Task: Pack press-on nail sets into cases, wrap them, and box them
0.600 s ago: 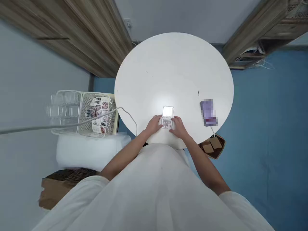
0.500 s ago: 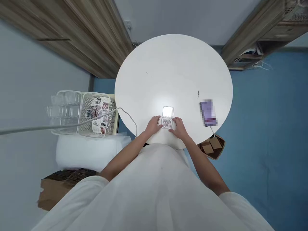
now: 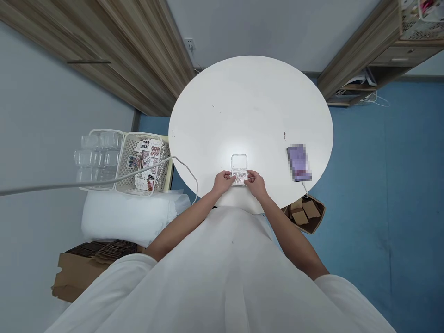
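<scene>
While the open box (image 3: 239, 170) lies between them, long axis running forward of the grip, the left hand (image 3: 222, 182) and right hand (image 3: 257, 185), equally near, grasp opposite sides of its nearer half.

Workroom; stocked baskets (image 3: 161, 172), cardboard box (image 3: 78, 278)

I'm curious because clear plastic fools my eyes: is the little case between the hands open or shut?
Open. The little case has its lid folded back beyond the base, where small patterned pieces show.
</scene>
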`<state>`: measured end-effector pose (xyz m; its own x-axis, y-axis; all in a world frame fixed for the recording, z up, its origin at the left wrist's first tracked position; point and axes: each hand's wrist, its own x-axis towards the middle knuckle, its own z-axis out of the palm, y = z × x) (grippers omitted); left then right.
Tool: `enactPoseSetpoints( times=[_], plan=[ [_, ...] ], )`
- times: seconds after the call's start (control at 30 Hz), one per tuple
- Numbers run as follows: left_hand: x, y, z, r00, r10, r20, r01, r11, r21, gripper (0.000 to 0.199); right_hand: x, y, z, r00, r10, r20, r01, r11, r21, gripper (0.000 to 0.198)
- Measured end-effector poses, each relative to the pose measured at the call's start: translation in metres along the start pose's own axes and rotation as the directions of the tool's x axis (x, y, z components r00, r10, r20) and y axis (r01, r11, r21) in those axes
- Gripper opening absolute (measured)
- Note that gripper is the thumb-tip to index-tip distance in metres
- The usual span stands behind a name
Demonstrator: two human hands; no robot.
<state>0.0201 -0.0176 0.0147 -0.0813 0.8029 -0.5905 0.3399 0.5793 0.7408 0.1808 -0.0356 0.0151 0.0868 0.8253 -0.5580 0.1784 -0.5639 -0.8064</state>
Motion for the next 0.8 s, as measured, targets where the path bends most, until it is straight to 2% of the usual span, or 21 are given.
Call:
enactPoseSetpoints(
  times=[0.1, 0.23, 0.37, 0.57, 0.8],
  plan=[
    [-0.001, 0.000, -0.003, 1.000, -0.016, -0.004, 0.016, 0.997, -0.079, 0.023, -0.006, -0.002, -0.002, 1.000, -0.022, 0.014, 0.021, 0.997, 0.077, 0.048],
    [-0.004, -0.001, -0.002, 1.000, 0.005, -0.006, -0.006, 0.996, -0.093, 0.020, -0.011, -0.002, -0.003, 0.998, -0.053, 0.024, 0.049, 0.988, 0.144, 0.048],
    [-0.007, -0.003, 0.000, 0.999, 0.044, 0.006, -0.043, 0.992, -0.121, 0.022, -0.014, -0.001, -0.006, 0.997, -0.062, 0.050, 0.050, 0.976, 0.213, 0.047],
    [-0.017, -0.002, -0.003, 0.997, 0.075, 0.032, -0.064, 0.966, -0.250, 0.031, -0.016, 0.000, -0.014, 0.992, -0.089, 0.087, 0.060, 0.954, 0.294, 0.048],
    [-0.034, 0.002, -0.017, 0.968, 0.056, 0.245, 0.058, 0.897, -0.437, 0.038, -0.026, -0.004, -0.019, 0.983, -0.156, 0.093, 0.110, 0.921, 0.374, 0.048]
  ],
)
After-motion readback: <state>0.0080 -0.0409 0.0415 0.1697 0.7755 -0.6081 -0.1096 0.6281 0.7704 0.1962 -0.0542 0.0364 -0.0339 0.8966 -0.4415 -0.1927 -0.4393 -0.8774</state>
